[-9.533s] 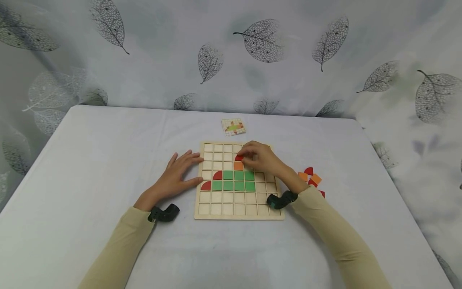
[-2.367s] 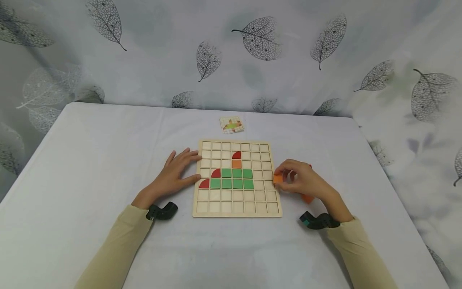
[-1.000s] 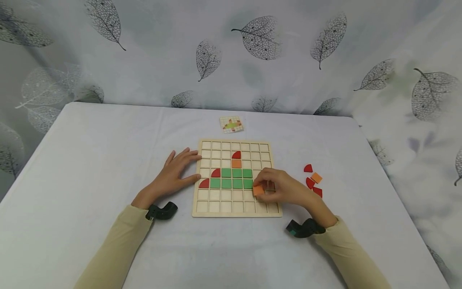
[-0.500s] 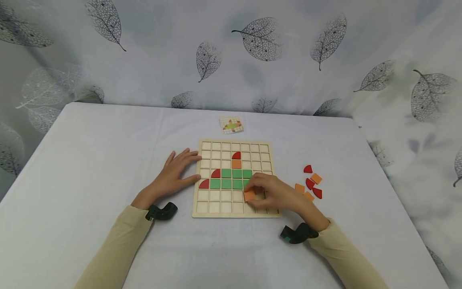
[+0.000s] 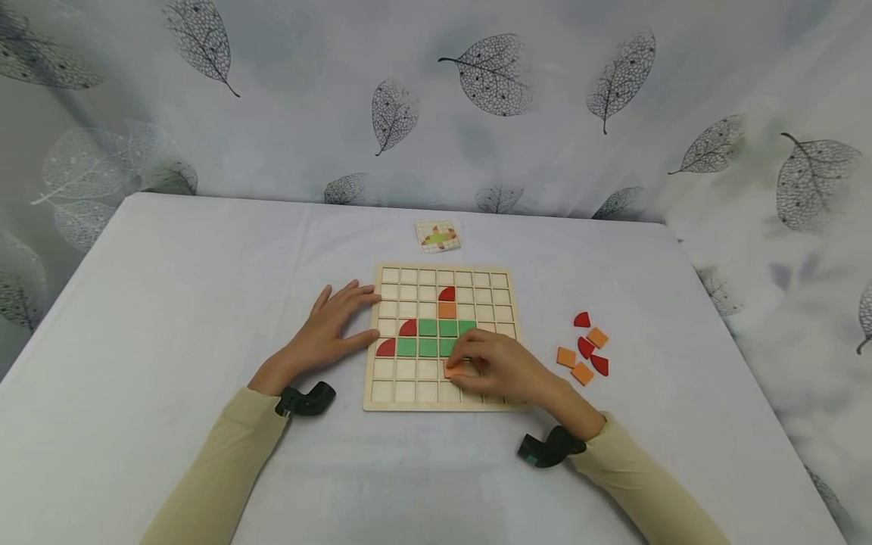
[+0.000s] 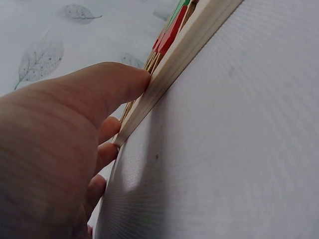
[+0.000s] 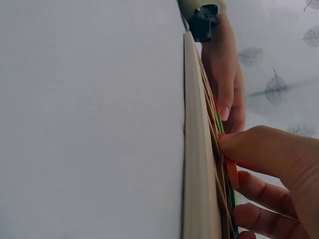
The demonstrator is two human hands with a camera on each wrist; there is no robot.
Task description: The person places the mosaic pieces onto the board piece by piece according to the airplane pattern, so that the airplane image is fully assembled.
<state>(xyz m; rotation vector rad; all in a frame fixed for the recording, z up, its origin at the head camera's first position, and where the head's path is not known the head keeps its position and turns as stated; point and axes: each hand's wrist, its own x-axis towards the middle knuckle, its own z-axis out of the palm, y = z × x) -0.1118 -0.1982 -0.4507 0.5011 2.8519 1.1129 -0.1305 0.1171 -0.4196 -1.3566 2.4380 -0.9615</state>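
Note:
A wooden grid board (image 5: 409, 391) lies on the table. Set in its cells are green square tiles (image 5: 427, 347), an orange square (image 5: 446, 310) and red quarter-circle tiles (image 5: 386, 347). My right hand (image 5: 500, 365) pinches an orange square tile (image 7: 232, 172) between thumb and fingers, over a cell just below the lower green row. In the head view the fingers cover most of that tile. My left hand (image 5: 332, 325) touches the board's left edge with spread, fairly straight fingers; the left wrist view shows the thumb (image 6: 124, 82) against the wooden rim.
Loose orange squares (image 5: 582, 374) and red quarter-circles (image 5: 599, 365) lie right of the board. A small pattern card (image 5: 438, 237) sits behind the board. Each wrist wears a black camera (image 5: 309, 399). A leaf-print cloth (image 5: 500, 151) hangs behind the white table.
A red quarter-circle now sits above the orange square on the board. My right hand has carried another orange tile from the loose pile leftward over the board. My left hand stays put.

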